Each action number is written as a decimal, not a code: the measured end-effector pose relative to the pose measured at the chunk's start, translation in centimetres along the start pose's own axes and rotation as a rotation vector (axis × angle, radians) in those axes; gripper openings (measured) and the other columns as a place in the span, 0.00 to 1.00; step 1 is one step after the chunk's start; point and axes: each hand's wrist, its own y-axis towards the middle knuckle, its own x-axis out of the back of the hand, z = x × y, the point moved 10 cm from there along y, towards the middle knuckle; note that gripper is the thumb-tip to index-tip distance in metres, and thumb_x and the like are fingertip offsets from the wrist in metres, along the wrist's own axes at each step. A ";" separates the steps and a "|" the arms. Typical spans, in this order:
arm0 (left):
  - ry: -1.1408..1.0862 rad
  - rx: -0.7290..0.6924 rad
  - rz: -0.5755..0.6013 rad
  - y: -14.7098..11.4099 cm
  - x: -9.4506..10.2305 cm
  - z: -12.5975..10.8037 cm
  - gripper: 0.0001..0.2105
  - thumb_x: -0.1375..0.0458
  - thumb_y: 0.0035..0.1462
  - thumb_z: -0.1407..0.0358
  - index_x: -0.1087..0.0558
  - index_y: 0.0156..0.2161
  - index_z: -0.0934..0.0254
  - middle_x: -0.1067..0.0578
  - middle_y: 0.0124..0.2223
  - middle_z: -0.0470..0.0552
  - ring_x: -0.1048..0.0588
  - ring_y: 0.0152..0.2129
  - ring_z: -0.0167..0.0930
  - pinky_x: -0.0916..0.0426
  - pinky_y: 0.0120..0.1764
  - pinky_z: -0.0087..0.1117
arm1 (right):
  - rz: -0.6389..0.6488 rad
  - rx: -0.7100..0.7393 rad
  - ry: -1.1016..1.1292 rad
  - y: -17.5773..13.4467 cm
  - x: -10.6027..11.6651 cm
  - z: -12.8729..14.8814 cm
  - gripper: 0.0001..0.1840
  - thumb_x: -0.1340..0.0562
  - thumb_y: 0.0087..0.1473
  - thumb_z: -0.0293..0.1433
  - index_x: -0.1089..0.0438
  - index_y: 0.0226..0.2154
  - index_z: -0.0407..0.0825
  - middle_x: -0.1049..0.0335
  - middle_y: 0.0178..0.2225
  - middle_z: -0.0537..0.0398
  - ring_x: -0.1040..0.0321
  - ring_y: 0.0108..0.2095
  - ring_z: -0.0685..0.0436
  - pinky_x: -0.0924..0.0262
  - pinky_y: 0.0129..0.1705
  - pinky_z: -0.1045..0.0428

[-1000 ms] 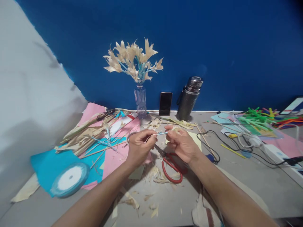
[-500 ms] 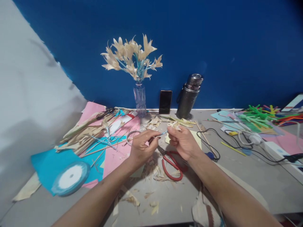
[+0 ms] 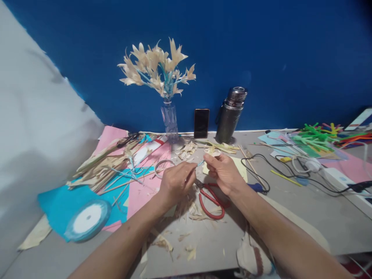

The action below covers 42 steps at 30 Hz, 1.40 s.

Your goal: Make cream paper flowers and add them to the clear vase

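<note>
My left hand [image 3: 178,181] is closed, thumb and fingers pinching a thin blue-wrapped stem [image 3: 200,163]. Opposite it, my right hand [image 3: 222,173] pinches the stem's other end between thumb and forefinger. Only a short blue piece shows in the gap between the hands; the rest is hidden by fingers. A pale husk piece [image 3: 213,150] appears just above the right fingertips, and I cannot tell whether it is held. Below the hands, red-handled scissors [image 3: 211,202] lie on the table. A roll of tape [image 3: 157,169] is beside the left hand.
Husk flowers [image 3: 157,64] stand in a clear bottle [image 3: 170,122] against the wall, near a phone [image 3: 201,123] and a dark flask [image 3: 231,116]. Left lie dried husks [image 3: 99,162] and a blue ribbon spool [image 3: 87,221]. Cables [image 3: 279,174] and pipe cleaners [image 3: 314,135] are right.
My left hand has turned over slightly, its back now more toward me, with the fingers closer around the stem. The right hand keeps its pinch. The whole view has shifted a little.
</note>
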 end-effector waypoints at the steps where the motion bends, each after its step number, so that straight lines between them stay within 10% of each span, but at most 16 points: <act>1: -0.014 0.041 -0.024 0.1 0.3 0.4 0.08 0.44 0.57 0.75 0.25 0.40 0.66 0.20 0.32 0.52 0.22 0.27 0.28 0.30 0.31 0.27 | 0.027 -0.008 0.015 -0.1 -0.3 0.0 0.23 0.24 0.36 0.41 0.36 0.23 0.47 0.51 0.18 0.68 0.57 0.19 0.57 0.62 0.19 0.57; 7: -0.136 0.260 -0.113 0.2 1.1 2.4 0.08 0.43 0.54 0.76 0.23 0.35 0.65 0.19 0.30 0.48 0.22 0.23 0.26 0.29 0.29 0.25 | 0.126 -0.001 0.072 -0.5 -1.5 0.4 0.20 0.24 0.35 0.37 0.27 0.31 0.46 0.44 0.20 0.65 0.52 0.21 0.56 0.60 0.20 0.57; 26: -0.047 -0.108 -0.008 -0.4 0.5 0.3 0.12 0.44 0.58 0.76 0.26 0.46 0.63 0.19 0.36 0.52 0.23 0.30 0.27 0.32 0.32 0.26 | 0.017 0.008 0.134 0.1 -0.2 0.4 0.25 0.23 0.36 0.37 0.40 0.21 0.48 0.49 0.18 0.67 0.54 0.20 0.57 0.61 0.18 0.59; 29: -0.189 -0.030 0.080 0.2 0.0 0.3 0.09 0.44 0.58 0.75 0.25 0.42 0.64 0.20 0.32 0.50 0.24 0.26 0.26 0.33 0.30 0.26 | -0.014 0.027 0.185 0.8 0.6 0.9 0.25 0.23 0.35 0.36 0.40 0.21 0.47 0.48 0.18 0.67 0.54 0.19 0.57 0.60 0.18 0.61; 34: -0.296 0.061 0.548 -0.2 -3.8 -0.9 0.11 0.45 0.52 0.75 0.22 0.37 0.63 0.21 0.37 0.52 0.24 0.36 0.33 0.32 0.41 0.32 | 0.047 0.048 0.307 1.5 0.9 2.2 0.24 0.22 0.35 0.34 0.38 0.22 0.47 0.44 0.21 0.65 0.52 0.20 0.58 0.58 0.18 0.61; 42: -0.285 0.433 0.475 -0.7 -3.5 2.9 0.14 0.51 0.63 0.65 0.27 0.28 0.64 0.30 0.22 0.45 0.32 0.20 0.27 0.38 0.27 0.27 | 0.243 0.076 0.285 0.4 -0.9 3.5 0.18 0.24 0.40 0.34 0.34 0.22 0.46 0.49 0.20 0.65 0.55 0.20 0.57 0.60 0.20 0.59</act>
